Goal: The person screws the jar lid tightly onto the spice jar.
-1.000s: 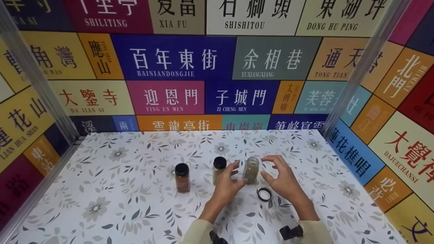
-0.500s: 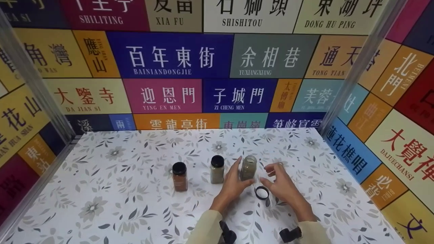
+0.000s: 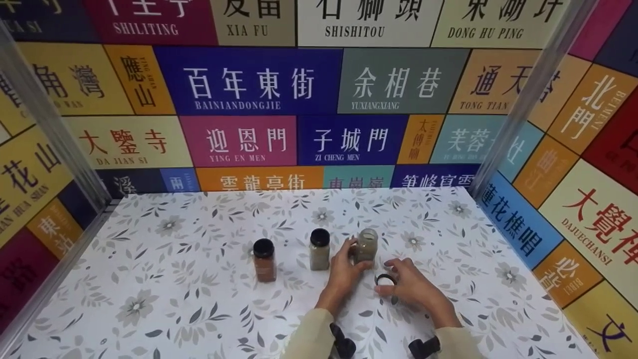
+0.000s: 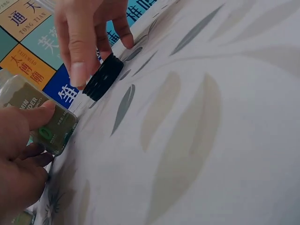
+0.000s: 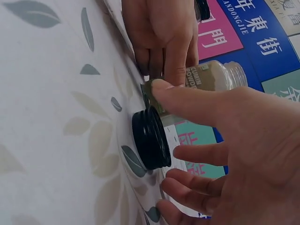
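Note:
An uncapped clear jar [image 3: 368, 244], labelled cumin powder, stands on the table with brownish-green powder inside. My left hand [image 3: 344, 269] grips its lower part, the thumb [image 4: 40, 115] across the label in the left wrist view. Just in front of the jar lies a black screw cap [image 5: 151, 139], its hollow side up. My right hand [image 3: 411, 281] is spread around this cap, thumb on the near side and fingers on the far side. A gap shows between cap and fingers in the right wrist view; whether the thumb touches it I cannot tell.
Left of the left hand stands a black-capped jar [image 3: 319, 249] of greenish powder. Farther left is another black-capped jar [image 3: 264, 260], with reddish-brown powder. A floral cloth covers the table [image 3: 199, 289]; sign-patterned walls [image 3: 249, 82] rise behind and at both sides.
My left hand has moved right, from beside the capped green jar, and taken hold of the open jar. My right hand has come down from beside the open jar to the cap.

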Motion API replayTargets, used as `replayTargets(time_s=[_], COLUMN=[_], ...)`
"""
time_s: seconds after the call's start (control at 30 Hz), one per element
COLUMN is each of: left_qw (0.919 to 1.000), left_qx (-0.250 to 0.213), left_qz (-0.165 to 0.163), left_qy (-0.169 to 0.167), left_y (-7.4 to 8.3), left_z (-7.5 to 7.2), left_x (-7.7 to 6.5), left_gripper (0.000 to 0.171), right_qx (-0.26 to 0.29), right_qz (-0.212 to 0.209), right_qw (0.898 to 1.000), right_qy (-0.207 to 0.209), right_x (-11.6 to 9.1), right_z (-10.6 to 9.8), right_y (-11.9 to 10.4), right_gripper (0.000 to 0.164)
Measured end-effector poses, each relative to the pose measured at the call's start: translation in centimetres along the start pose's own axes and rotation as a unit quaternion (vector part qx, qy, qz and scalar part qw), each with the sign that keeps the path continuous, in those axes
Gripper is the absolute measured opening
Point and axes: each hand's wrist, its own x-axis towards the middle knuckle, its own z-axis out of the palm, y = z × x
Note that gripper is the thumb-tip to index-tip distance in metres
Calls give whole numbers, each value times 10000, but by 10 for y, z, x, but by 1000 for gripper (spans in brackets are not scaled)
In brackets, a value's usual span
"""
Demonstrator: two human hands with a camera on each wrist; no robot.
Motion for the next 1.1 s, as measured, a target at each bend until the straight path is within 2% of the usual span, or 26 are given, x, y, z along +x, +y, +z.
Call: replayTargets(time_s=[0.13,0.33,0.43,0.57,0.73,0.93,1.1], left_qw=[9997,9983,9979,9978,9975,9984,9979], left_qx=[-192,-572,-607,-627,-668,-514,-602], left_qz=[-68,-115,-150,-140,-190,-233,-222], left_qy=[115,-46,-141,-169,-101,-28,-31], left_y=[0,-2,-4,-6,-8,-7,-7], left_z=[2,5,3,-2,-6,-3,0], left_x=[-2,-6,-6,-4,-2,-3,-5], left_gripper=[54,51,51,51,52,54,56], right_qx=[-123,-181,-177,-209,11,163,460], right_qz=[-53,-194,-174,-39,106,196,192], right_qw=[9999,9996,9996,9996,9989,9958,9902], right_qy=[31,91,96,158,447,884,1306], right_x=[-2,-2,-1,2,3,-1,-3], right_z=[3,4,2,-1,-4,-10,-16], right_y=[-4,-3,-4,-6,-10,-15,-28], right_gripper=[63,38,33,33,36,41,41])
